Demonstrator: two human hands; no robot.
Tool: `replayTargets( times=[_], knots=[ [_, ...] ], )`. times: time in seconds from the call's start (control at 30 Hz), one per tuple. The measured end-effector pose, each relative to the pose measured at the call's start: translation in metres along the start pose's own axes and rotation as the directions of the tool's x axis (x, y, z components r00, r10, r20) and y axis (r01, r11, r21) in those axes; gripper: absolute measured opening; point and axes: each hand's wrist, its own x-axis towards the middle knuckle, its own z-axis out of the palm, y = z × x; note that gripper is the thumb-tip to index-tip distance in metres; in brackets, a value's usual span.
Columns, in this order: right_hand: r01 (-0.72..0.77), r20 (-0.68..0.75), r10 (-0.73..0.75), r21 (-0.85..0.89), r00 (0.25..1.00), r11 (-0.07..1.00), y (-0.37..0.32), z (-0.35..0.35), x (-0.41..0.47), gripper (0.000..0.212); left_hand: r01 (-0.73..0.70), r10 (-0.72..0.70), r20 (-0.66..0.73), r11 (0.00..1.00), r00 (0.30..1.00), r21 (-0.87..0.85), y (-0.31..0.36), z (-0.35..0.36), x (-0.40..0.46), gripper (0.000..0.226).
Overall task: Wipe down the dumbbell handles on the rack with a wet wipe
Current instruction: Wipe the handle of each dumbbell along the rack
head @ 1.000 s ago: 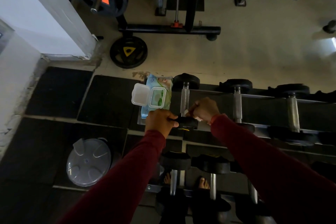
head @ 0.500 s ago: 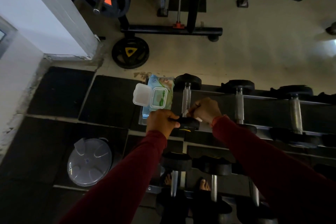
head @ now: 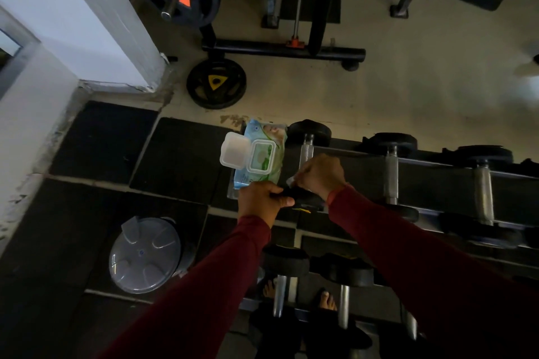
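Head view, looking down: a black metal dumbbell rack (head: 437, 172) is running across the frame, carrying several chrome-handled dumbbells with black round heads. The left hand (head: 261, 202) is gripping the near black head (head: 306, 201) of the leftmost top-tier dumbbell (head: 307, 151), fingers curled round it. The right hand (head: 320, 173) is closing round that dumbbell's knurled chrome handle, pinching a small white wet wipe (head: 290, 181) against it; only a corner of the wipe is showing at the fingertips. A pale blue and green soft pack of wet wipes (head: 267, 140), its translucent white flip lid (head: 234, 150) standing open, is lying on the rack's left end, just beside the left hand. Two further chrome-handled dumbbells (head: 390, 175) are resting to the right. On the dark floor mats at lower left a round grey plastic lid (head: 144, 255) is lying. Beyond, a black weight plate with yellow triangle (head: 216, 84) is sitting on the pale floor.
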Motion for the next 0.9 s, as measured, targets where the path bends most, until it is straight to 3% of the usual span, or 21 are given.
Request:
replayTargets(
  times=[0.1,0.2,0.33,0.43,0.57,0.8,0.9],
  knots=[
    [-0.016,-0.135,0.019,0.026,0.991,1.000,-0.015,0.017,0.007,0.010,-0.001,0.001,-0.003,1.000,1.000,-0.016,0.000,0.000,-0.001,0.031],
    [-0.046,-0.125,0.052,0.048,0.991,0.998,-0.015,0.017,0.010,0.010,-0.014,0.015,0.011,1.000,1.000,-0.008,0.000,0.000,0.001,0.030],
    [-0.053,0.028,0.055,-0.047,0.998,0.997,0.005,-0.004,0.012,0.046,-0.027,0.027,0.013,0.999,1.000,0.039,0.000,-0.001,0.003,0.031],
    [-0.069,-0.009,0.068,-0.073,0.998,0.995,0.000,-0.001,0.010,0.052,-0.020,0.020,-0.004,1.000,1.000,0.014,-0.003,0.000,0.003,0.034],
    [-0.065,-0.185,0.081,0.089,0.979,0.994,-0.020,0.020,0.006,0.014,-0.023,0.023,-0.012,1.000,1.000,-0.006,-0.002,-0.002,0.003,0.035],
    [0.067,0.014,-0.070,0.124,0.997,0.990,0.012,-0.011,-0.014,0.018,-0.032,0.032,-0.001,0.999,0.999,0.021,-0.003,-0.001,-0.001,0.037],
    [0.143,-0.020,-0.142,0.134,0.990,0.981,0.016,-0.017,-0.024,0.015,-0.066,0.065,0.018,0.996,0.998,0.067,0.000,-0.002,-0.003,0.044]
  ],
)
